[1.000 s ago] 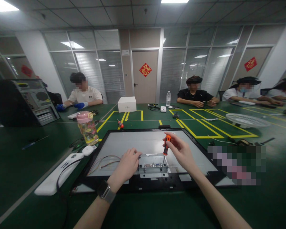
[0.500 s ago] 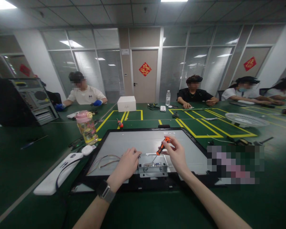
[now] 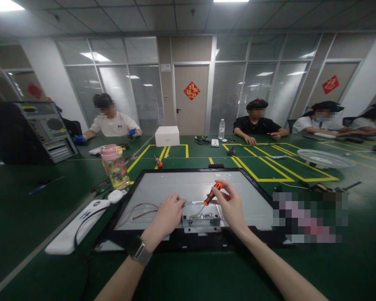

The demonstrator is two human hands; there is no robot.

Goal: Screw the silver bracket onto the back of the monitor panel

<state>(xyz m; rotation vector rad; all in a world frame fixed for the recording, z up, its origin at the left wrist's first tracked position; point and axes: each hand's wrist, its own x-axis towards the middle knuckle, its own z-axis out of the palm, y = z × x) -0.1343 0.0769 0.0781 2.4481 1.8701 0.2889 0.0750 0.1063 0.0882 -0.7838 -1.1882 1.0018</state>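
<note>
Screwdriver with an orange-and-black handle and thin metal shaft [image 3: 212, 194]: slants down and leftward from the right hand, its tip at the left part of a silver metal bracket with ports [image 3: 210, 223]; contact there is too small to tell.
Right hand [image 3: 233, 205]: fingers pinch nearly closed on the screwdriver's handle, the thumb nearest the camera.
Left hand [image 3: 169, 213]: palm down on the panel, fingers lightly bent and side by side, tips at the bracket's left end; whether they grip its edge cannot be told.
Left wrist: wears a dark square-faced watch on a grey band [image 3: 140, 251].
Panel: flat, grey and rectangular in a black frame [image 3: 175, 184], it lies on the dark green surface [image 3: 207, 276], bearing the bracket near its closer edge.
Wires: thin, multicoloured strands [image 3: 141, 205] curve over the panel beside the left hand.
Nearby left: a clear bottle with a pink lid [image 3: 115, 169] stands beyond a long white bar [image 3: 67, 236].
Across the surface: a person in a white T-shirt and blue gloves [image 3: 113, 125] and another in black [image 3: 257, 124] sit well apart, a white box [image 3: 167, 137] between them.
</note>
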